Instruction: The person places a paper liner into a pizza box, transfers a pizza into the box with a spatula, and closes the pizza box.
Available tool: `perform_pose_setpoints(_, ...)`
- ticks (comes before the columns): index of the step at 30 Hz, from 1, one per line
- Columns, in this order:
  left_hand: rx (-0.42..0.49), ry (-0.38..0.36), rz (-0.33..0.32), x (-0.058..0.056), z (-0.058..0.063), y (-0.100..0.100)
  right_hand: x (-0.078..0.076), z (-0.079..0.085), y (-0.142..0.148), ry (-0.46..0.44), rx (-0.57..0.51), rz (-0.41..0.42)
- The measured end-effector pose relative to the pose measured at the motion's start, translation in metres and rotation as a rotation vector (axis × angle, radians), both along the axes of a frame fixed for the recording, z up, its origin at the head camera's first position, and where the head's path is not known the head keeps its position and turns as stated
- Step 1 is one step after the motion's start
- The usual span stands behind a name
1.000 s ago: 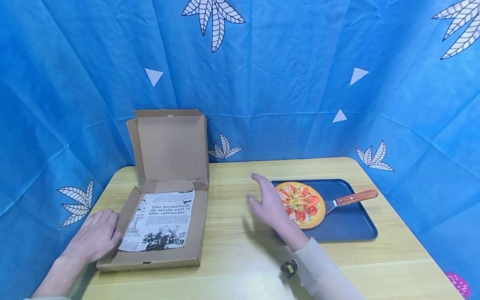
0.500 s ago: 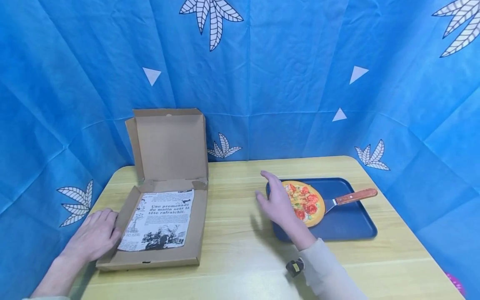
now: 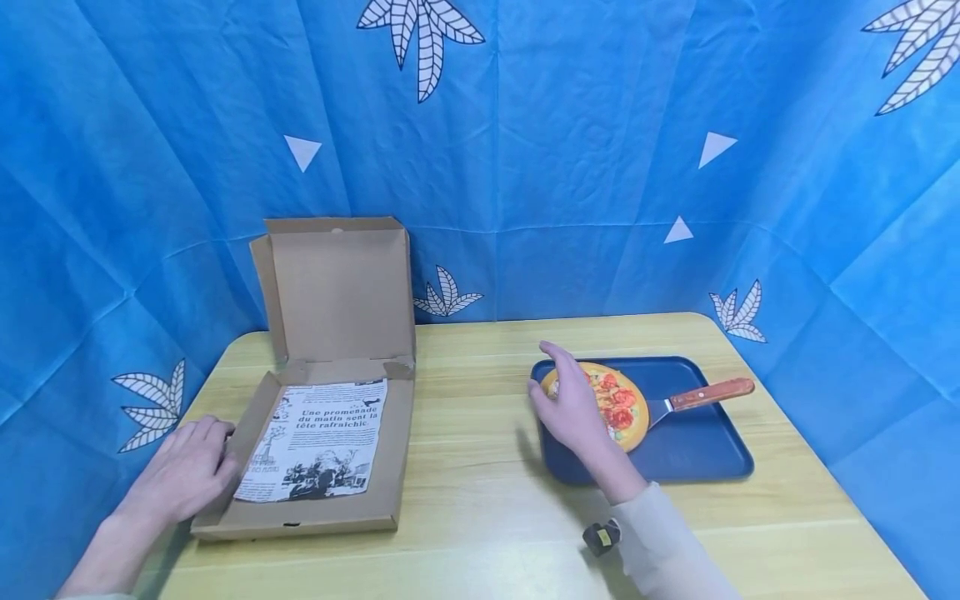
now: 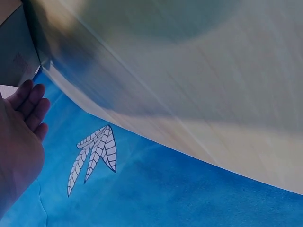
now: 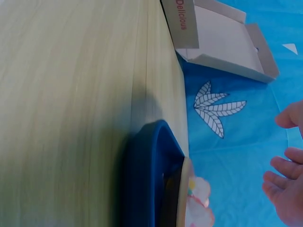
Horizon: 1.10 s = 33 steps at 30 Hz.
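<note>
My left hand (image 3: pixel 177 473) rests against the left wall of an open cardboard pizza box (image 3: pixel 341 292), fingers relaxed. The left wrist view shows its fingers (image 4: pixel 34 106) loosely extended beside the box's side. Printed newspaper-style paper (image 3: pixel 330 437) lines the box. On the right, my right hand (image 3: pixel 573 410) hovers with spread fingers over the left part of a pizza (image 3: pixel 621 406), holding nothing. The pizza lies on a dark blue tray (image 3: pixel 701 450). A pizza server (image 3: pixel 712 394) with a wooden handle reaches under it; its blade is mostly hidden.
Both the box and the tray stand on a light wood-grain table (image 3: pixel 480 467). Blue cloth (image 3: pixel 555 167) with white leaf prints hangs behind and at the sides. A small black device (image 3: pixel 602 538) is by the right wrist.
My right hand has moved rightward, from the tray's left edge to over the pizza, fingers still spread. The left hand has stayed at the box.
</note>
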<state>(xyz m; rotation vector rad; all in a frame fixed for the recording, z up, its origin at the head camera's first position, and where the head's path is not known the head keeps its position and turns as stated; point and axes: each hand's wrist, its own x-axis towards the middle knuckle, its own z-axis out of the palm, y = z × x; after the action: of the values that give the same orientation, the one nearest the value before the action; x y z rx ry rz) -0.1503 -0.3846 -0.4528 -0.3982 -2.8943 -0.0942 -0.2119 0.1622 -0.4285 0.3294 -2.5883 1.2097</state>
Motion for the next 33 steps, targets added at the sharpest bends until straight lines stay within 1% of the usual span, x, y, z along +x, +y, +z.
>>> perform_pose_setpoints(7, 0.026, 0.019, 0.015, 0.002, 0.001, 0.001, 0.002, 0.0, 0.01, -0.043, -0.015, -0.023)
perform_pose_setpoints(17, 0.054, 0.05, 0.018, 0.002, 0.001, 0.005, 0.003, 0.001, 0.023, -0.048, -0.036, -0.042)
perform_pose_setpoints(26, 0.106, 0.069, 0.027, 0.003, 0.004, 0.016, 0.004, 0.001, 0.032, -0.046, -0.031, -0.051)
perform_pose_setpoints(30, 0.127, 0.085, 0.027, 0.003, 0.005, 0.021, 0.004, 0.002, 0.035, -0.06, -0.032, -0.068)
perform_pose_setpoints(33, 0.153, 0.08, 0.026, 0.003, 0.006, 0.028, 0.005, 0.003, 0.036, -0.07, -0.029, -0.075)
